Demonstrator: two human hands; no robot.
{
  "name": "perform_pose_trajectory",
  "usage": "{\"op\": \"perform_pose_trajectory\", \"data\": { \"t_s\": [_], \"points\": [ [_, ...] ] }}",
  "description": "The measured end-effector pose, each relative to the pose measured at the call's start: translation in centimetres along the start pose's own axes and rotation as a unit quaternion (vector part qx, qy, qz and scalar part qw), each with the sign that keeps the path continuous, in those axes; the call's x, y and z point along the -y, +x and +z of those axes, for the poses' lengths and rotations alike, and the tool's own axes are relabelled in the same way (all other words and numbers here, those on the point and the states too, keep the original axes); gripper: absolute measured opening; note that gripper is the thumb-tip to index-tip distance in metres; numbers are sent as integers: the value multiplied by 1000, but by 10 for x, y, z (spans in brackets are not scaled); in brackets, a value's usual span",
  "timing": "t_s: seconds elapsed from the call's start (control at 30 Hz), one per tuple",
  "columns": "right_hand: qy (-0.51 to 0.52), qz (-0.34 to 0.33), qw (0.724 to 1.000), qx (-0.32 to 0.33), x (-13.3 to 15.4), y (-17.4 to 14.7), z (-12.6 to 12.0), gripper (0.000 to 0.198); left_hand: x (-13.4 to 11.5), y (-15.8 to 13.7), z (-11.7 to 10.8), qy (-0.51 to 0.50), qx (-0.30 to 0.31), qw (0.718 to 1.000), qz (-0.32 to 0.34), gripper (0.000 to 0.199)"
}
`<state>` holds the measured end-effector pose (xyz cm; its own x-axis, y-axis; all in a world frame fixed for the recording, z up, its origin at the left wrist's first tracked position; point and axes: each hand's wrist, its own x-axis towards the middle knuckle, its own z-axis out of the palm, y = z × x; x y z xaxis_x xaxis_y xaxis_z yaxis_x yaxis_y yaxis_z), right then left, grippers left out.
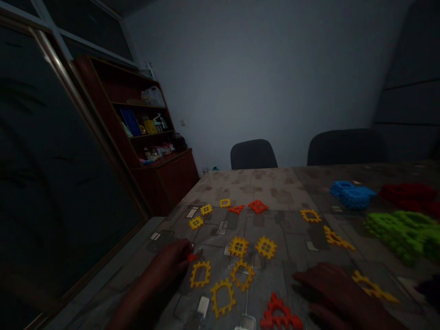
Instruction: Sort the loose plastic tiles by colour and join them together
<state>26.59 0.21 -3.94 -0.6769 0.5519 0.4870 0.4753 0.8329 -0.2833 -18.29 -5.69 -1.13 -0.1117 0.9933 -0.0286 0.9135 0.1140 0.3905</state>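
My left hand [177, 256] is closed on a small orange toothed building piece [191, 257], mostly hidden by the fingers. Close to it lie yellow open-frame pieces [191, 275], and one more yellow frame [213, 302] is nearer me. In the middle are two yellow window-grid pieces [238, 236] and a yellow round-holed piece [233, 275]. My right hand [326, 286] is open and empty, palm down with fingers stretched, low over the table. It is between an orange triangular piece [279, 316] and a yellow triangular piece [373, 288].
Piles of blue [354, 196], green [405, 231] and dark red pieces [409, 193] stand on the right of the patterned table [275, 188]. Orange pieces [257, 206] lie farther back. Two chairs [253, 154] stand behind the table, a wooden shelf unit [178, 169] at left.
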Motion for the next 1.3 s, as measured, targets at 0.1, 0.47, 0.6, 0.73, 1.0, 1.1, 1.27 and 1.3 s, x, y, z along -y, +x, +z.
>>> {"op": "perform_pose_trajectory", "data": {
  "t_s": [0.1,0.47,0.6,0.73,1.0,1.1,1.27,1.3],
  "points": [
    [-19,-8,1000,-8,-2,1,-2,39,-1,0,-6,-44,-22,999,0,27],
    [44,28,999,0,6,5,3,36,-120,-4,4,-325,1,920,218,28],
    [74,49,996,9,5,6,4,35,-162,1,28,-369,81,883,278,31],
    [78,51,996,9,5,5,3,36,-171,6,50,-393,116,861,301,23],
    [86,61,994,33,15,10,0,38,-155,0,72,-361,78,861,350,11],
    [86,62,993,51,16,10,2,38,-147,-1,66,-310,101,876,356,18],
    [54,27,996,66,22,9,5,43,-140,0,57,-286,76,890,347,28],
    [44,21,996,73,24,8,6,47,-141,-2,56,-272,74,899,336,26]
  ]
}}
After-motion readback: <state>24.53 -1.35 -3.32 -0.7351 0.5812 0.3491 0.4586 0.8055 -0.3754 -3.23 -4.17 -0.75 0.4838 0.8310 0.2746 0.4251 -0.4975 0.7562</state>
